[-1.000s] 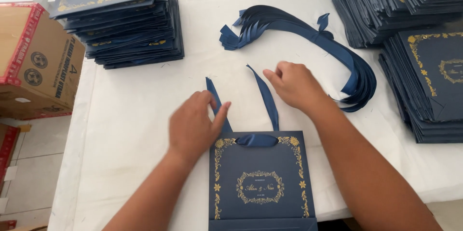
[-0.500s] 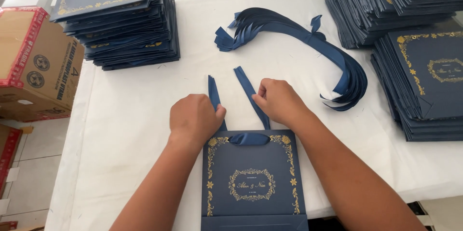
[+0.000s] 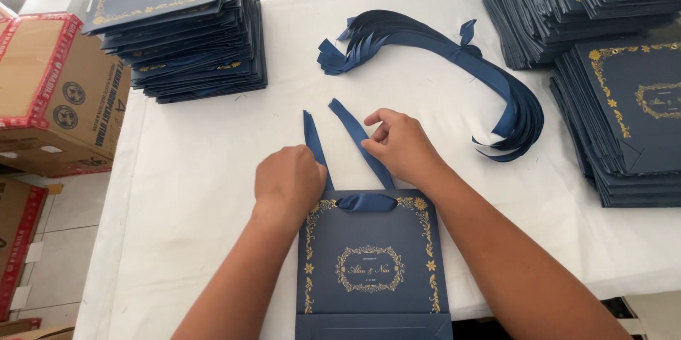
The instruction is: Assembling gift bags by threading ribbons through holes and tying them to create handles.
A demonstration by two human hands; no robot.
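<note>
White table (image 3: 213,191) carries our navy bag (image 3: 372,269), lying flat at the near edge. Our left hand (image 3: 289,182) is curled over one ribbon tail (image 3: 312,143); our right hand (image 3: 402,147) pinches the other tail (image 3: 352,127).

Two hands are at work, the left hand (image 3: 289,180) and the right hand (image 3: 401,145), over one flat navy bag (image 3: 372,265) with two ribbon tails (image 3: 355,134) sticking up from it. Around them on the worktop (image 3: 206,191) I count three stacks of navy bags: one at the far left (image 3: 177,28) and two on the right (image 3: 589,6) (image 3: 631,120). There is one bundle of loose ribbons (image 3: 440,49), and two cardboard boxes (image 3: 57,99) show beside the worktop, one above the other.
</note>
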